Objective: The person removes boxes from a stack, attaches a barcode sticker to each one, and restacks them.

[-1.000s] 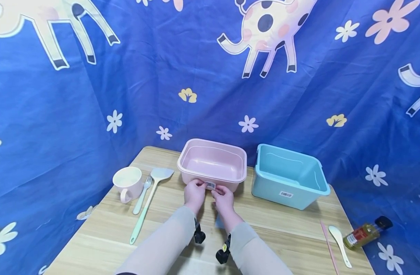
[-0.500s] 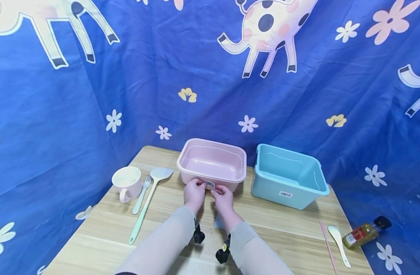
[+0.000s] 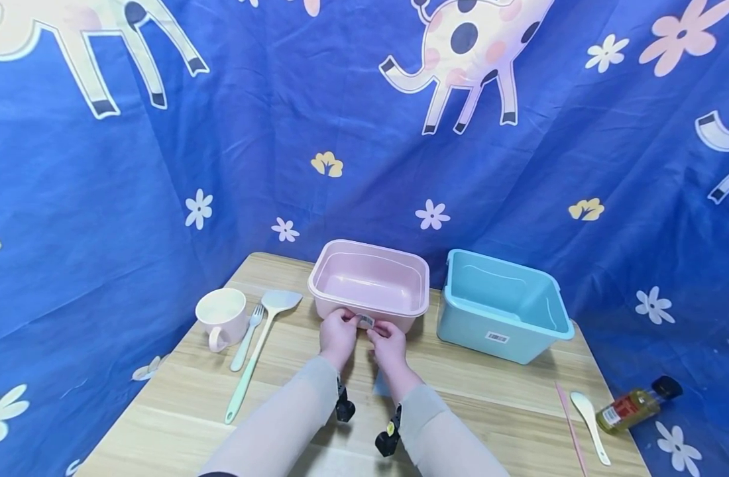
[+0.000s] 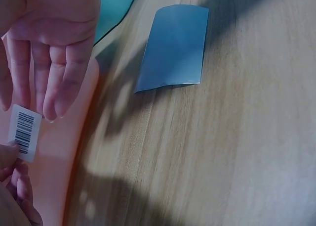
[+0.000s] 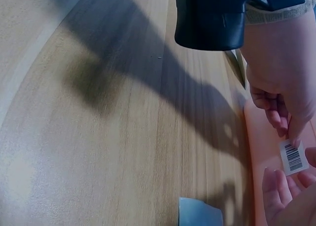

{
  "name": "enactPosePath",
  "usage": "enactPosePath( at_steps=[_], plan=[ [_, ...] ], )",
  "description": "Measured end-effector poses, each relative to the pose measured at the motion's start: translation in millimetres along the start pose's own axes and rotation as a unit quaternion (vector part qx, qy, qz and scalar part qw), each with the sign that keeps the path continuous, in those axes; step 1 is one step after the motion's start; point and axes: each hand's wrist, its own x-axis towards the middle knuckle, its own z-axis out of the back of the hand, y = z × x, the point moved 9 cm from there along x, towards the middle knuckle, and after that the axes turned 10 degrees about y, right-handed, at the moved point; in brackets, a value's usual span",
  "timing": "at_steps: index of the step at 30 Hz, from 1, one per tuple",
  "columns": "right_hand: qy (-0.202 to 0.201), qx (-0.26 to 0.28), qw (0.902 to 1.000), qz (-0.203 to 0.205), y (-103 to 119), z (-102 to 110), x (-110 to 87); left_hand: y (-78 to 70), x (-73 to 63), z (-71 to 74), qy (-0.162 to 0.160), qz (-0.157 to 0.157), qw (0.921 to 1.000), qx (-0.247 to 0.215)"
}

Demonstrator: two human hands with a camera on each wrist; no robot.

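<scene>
- Pinching a small white barcode sticker [image 3: 366,321], the left hand [image 3: 338,331] is gripping its edge between thumb and curled fingers against the near wall of the pink plastic tub [image 3: 369,283].
- The right hand [image 3: 389,338] is touching the sticker's other end; its fingers [image 4: 54,82] are lying nearly straight, grasping nothing.
- Compared with a second ago, almost nothing is changing: both hands are staying at the sticker, so it seems to be neither peeled off nor pressed flat yet.
- A blue backing slip [image 4: 173,47] is lying on the wooden table [image 3: 490,397] behind the wrists.
- A blue tub [image 3: 500,306] is sitting to the right, and a cup [image 3: 222,317], fork [image 3: 248,336] and spatula [image 3: 259,344] to the left.
</scene>
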Motion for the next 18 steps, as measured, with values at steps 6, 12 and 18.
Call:
enactPosePath(
  at_steps=[6,12,18],
  plan=[
    [-0.028,-0.023,0.9993,-0.004,1.0,6.7,-0.3,-1.0,1.3,-0.3,0.003,-0.007,1.0,-0.001],
    [-0.008,-0.026,0.9996,-0.004,3.2,5.0,1.5,-1.0,2.3,0.3,0.002,-0.008,0.9999,0.01],
    [0.026,-0.03,0.9992,-0.006,5.6,0.3,2.6,-1.1,3.1,0.0,0.004,-0.01,0.9998,0.015]
  ],
)
